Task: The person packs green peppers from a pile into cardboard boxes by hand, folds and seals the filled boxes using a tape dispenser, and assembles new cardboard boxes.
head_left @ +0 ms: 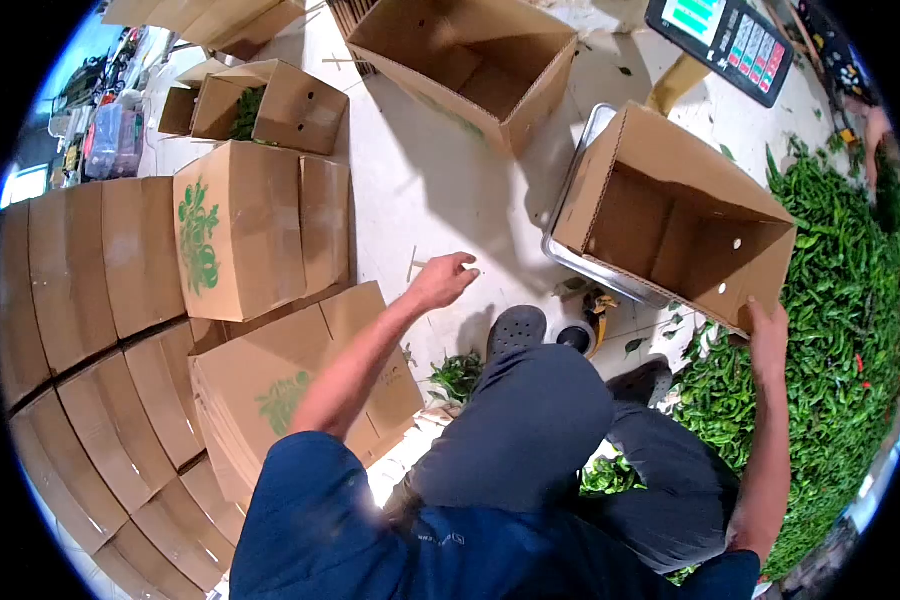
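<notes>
1. Left hand: half-open, fingers loosely curled, empty, above the tiled floor.
2. Open cardboard box: over the scale platform, whose left edge shows.
3. Right hand: partly closed on the box's near right corner, beside green chillies.

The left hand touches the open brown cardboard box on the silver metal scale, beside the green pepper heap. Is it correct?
Not the left hand: the head view shows the right hand touching the open brown cardboard box on the silver metal scale, beside the green pepper heap. The left is away from it.
</notes>
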Tool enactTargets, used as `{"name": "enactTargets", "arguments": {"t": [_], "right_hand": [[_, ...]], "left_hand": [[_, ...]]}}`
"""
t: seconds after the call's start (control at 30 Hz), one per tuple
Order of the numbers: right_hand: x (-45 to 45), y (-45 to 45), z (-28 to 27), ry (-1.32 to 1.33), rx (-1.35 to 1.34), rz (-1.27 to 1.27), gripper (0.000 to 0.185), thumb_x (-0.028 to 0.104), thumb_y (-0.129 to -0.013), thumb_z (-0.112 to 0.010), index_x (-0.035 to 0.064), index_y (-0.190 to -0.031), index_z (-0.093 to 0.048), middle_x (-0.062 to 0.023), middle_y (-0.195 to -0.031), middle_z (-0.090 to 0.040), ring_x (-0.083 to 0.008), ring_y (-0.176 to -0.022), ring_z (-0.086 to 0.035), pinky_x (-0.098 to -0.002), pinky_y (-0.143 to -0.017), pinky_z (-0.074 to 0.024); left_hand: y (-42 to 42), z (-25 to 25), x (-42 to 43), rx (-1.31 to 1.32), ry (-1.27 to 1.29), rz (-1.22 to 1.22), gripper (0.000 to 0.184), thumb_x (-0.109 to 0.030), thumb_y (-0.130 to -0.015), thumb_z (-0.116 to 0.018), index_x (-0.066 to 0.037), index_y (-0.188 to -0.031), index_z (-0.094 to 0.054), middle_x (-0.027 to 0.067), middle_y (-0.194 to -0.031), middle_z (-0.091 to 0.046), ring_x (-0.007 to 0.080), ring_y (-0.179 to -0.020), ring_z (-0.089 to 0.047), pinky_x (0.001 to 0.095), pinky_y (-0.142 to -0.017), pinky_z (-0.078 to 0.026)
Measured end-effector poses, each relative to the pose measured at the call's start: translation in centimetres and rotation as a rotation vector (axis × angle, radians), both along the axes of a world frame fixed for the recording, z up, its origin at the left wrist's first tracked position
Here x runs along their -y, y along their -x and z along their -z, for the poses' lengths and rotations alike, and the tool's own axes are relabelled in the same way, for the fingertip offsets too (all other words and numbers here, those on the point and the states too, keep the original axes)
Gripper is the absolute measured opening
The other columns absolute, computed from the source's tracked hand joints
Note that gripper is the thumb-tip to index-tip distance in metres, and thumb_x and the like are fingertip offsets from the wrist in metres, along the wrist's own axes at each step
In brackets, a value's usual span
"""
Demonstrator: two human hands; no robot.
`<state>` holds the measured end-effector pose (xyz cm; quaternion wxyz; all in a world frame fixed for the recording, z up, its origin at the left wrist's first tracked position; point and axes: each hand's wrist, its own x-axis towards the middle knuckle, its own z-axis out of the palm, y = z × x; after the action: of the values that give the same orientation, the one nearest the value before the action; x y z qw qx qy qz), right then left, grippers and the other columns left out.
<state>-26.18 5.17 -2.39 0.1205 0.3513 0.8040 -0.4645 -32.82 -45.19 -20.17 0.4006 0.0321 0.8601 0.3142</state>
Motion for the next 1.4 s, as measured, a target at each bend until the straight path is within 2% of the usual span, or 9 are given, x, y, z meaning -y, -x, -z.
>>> {"name": "enactTargets", "arguments": {"t": [0.23,0.43,0.7,0.9,1.03,1.2,1.3,1.33,1.4], "right_hand": [[-2.1,-1.3,2.4,-0.021,-0.084,-0.03,0.037,0.022,-0.099,-0.055,-0.0078,-0.121,-0.06,-0.0118,-0.112,-0.068,-0.0192,-0.098,-0.061,-0.0333,-0.093,-0.0463],[-2.5,-1.8,3.0,-0.069,-0.097,-0.01,0.041,0.024,-0.1,-0.055,-0.0084,-0.125,-0.058,-0.0139,-0.118,-0.067,-0.0211,-0.104,-0.061,-0.0349,-0.097,-0.0451],[-1.9,-1.2,2.5,-0.039,-0.09,-0.029,0.036,0.018,-0.099,-0.053,-0.0092,-0.122,-0.058,-0.0141,-0.114,-0.068,-0.0206,-0.1,-0.063,-0.0345,-0.093,-0.0475],[-2.1,-1.3,3.2,-0.1,-0.115,-0.1,0.036,0.017,-0.097,-0.053,-0.0093,-0.119,-0.059,-0.016,-0.109,-0.07,-0.0221,-0.097,-0.063,-0.0357,-0.091,-0.0477],[-1.0,-0.7,1.9,-0.203,-0.128,-0.166,0.036,0.02,-0.094,-0.053,-0.0093,-0.113,-0.062,-0.0193,-0.1,-0.071,-0.0276,-0.088,-0.065,-0.0378,-0.085,-0.0503],[-0.3,-0.2,1.4,-0.248,-0.114,-0.175,0.037,0.019,-0.091,-0.052,-0.0069,-0.114,-0.062,-0.0266,-0.106,-0.069,-0.0363,-0.098,-0.067,-0.0414,-0.091,-0.0499],[0.4,-0.2,1.8,-0.418,-0.073,-0.239,0.028,0.019,-0.091,-0.055,-0.0037,-0.101,-0.069,-0.0229,-0.094,-0.07,-0.0382,-0.094,-0.067,-0.0461,-0.087,-0.0522],[-0.5,-1.3,3.4,-0.89,-0.174,-0.764,0.02,0.017,-0.087,-0.059,0.0026,-0.082,-0.072,-0.018,-0.077,-0.067,-0.0335,-0.081,-0.069,-0.046,-0.075,-0.0551],[-1.2,0.3,5.8,-0.879,0.062,-0.945,0.02,0.02,-0.087,-0.058,0.0046,-0.087,-0.07,-0.016,-0.073,-0.064,-0.0324,-0.071,-0.066,-0.045,-0.064,-0.0551]], "left_hand": [[10.2,-2.3,8.7,-0.346,0.396,0.066,0.045,-0.033,-0.092,-0.069,-0.006,-0.127,-0.063,0.0192,-0.122,-0.066,0.0348,-0.115,-0.063,0.0437,-0.1,-0.05],[21.5,-7.8,15.0,-0.862,0.734,0.182,0.025,-0.023,-0.086,-0.066,-0.006,-0.104,-0.07,0.0182,-0.105,-0.068,0.0357,-0.103,-0.066,0.0478,-0.088,-0.053],[24.5,-9.1,17.3,-0.596,1.169,0.29,0.037,-0.034,-0.088,-0.063,-0.007,-0.112,-0.068,0.0164,-0.11,-0.067,0.0369,-0.107,-0.065,0.0494,-0.089,-0.053],[22.4,-6.8,13.3,-0.418,0.647,0.165,0.043,-0.043,-0.092,-0.062,0.0,-0.094,-0.067,0.0264,-0.095,-0.068,0.0426,-0.094,-0.067,0.0499,-0.081,-0.053],[15.5,-10.1,2.0,-0.118,0.047,0.229,0.038,-0.032,-0.096,-0.064,0.0,-0.116,-0.068,0.019,-0.103,-0.073,0.0302,-0.103,-0.07,0.0391,-0.092,-0.054],[9.8,-15.7,-11.7,-0.044,-0.663,-0.178,0.07,-0.037,-0.098,-0.064,-0.002,-0.153,-0.035,0.0174,-0.148,-0.049,0.0259,-0.135,-0.048,0.04,-0.107,-0.043],[7.9,-18.8,-17.6,-0.115,-0.716,-0.253,0.082,-0.034,-0.093,-0.069,0.0,-0.155,-0.028,0.02,-0.154,-0.038,0.0291,-0.14,-0.04,0.0399,-0.113,-0.036],[7.5,-18.3,-18.7,-0.183,-0.664,-0.241,0.086,-0.031,-0.091,-0.071,0.004,-0.155,-0.024,0.0249,-0.151,-0.041,0.0308,-0.137,-0.043,0.0392,-0.113,-0.035],[8.9,-14.9,-19.1,-0.304,-0.381,-0.141,0.068,-0.029,-0.093,-0.067,0.001,-0.149,-0.041,0.0187,-0.145,-0.049,0.026,-0.132,-0.049,0.0383,-0.11,-0.038]]}}
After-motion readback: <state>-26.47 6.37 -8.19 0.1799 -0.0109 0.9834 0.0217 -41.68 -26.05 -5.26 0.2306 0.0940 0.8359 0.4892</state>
